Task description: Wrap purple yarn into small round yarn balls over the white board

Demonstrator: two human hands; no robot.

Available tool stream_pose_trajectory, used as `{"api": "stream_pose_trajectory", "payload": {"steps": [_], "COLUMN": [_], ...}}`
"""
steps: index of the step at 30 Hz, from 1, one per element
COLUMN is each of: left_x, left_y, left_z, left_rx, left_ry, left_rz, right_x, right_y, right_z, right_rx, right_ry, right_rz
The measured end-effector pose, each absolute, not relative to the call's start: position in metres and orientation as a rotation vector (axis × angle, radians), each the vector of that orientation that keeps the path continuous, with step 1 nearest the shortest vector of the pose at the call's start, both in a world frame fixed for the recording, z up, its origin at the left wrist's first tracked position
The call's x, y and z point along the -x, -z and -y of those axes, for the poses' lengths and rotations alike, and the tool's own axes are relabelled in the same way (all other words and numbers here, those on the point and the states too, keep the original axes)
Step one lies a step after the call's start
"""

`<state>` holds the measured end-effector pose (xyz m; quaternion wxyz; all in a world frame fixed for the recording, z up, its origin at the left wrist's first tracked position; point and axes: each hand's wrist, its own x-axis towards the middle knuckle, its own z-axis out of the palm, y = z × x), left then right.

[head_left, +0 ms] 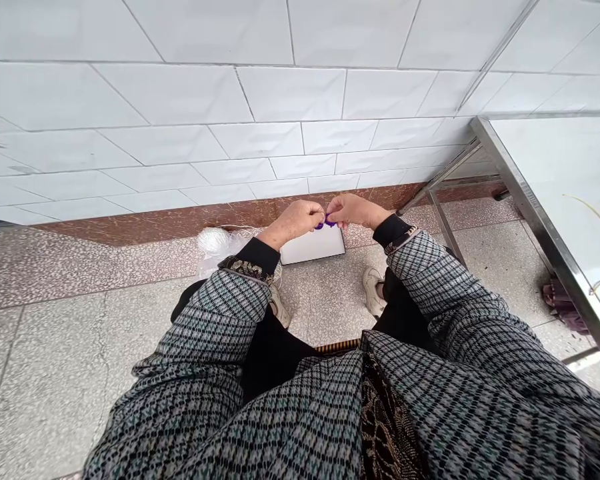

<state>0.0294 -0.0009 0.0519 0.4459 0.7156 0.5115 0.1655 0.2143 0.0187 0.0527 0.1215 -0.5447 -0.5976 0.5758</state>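
Observation:
Out in front of me, my left hand [300,220] and my right hand [351,211] almost meet. Both are closed in a pinch on a small purple item [331,220]. Bits of purple show at the fingertips of each hand; the item is too small and too covered by fingers for its kind to be told. Below the hands, a shallow white box [313,245] with a dark edge lies on the floor, partly hidden by my left hand and wrist.
Clear plastic wrapping [215,245] and pale cord lie on the floor left of the box. A metal-framed table [530,200] stands at the right, with a yellow cord [593,215] on it. Beneath it is a dark reddish bundle [565,308]. A white tiled wall [280,100] rises ahead.

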Motion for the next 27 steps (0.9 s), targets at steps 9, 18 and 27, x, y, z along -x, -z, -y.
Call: {"api": "stream_pose_trajectory", "payload": {"steps": [9, 18, 27], "left_x": [-0.036, -0.033, -0.033], "left_y": [-0.055, -0.05, -0.053], "left_z": [0.008, 0.004, 0.005], "left_rx": [-1.696, -1.688, -1.712], "left_ry": [-0.484, -0.342, -0.381], "left_rz": [-1.234, -1.265, -1.258], "right_x": [-0.212, -0.224, -0.213], "right_y": [-0.05, -0.065, -0.053], "right_z": [-0.027, -0.022, -0.021], "right_rx": [1.492, 1.291, 1.749], "right_ry": [-1.727, -1.988, -1.328], "right_rz": [1.111, 1.335, 1.963]}}
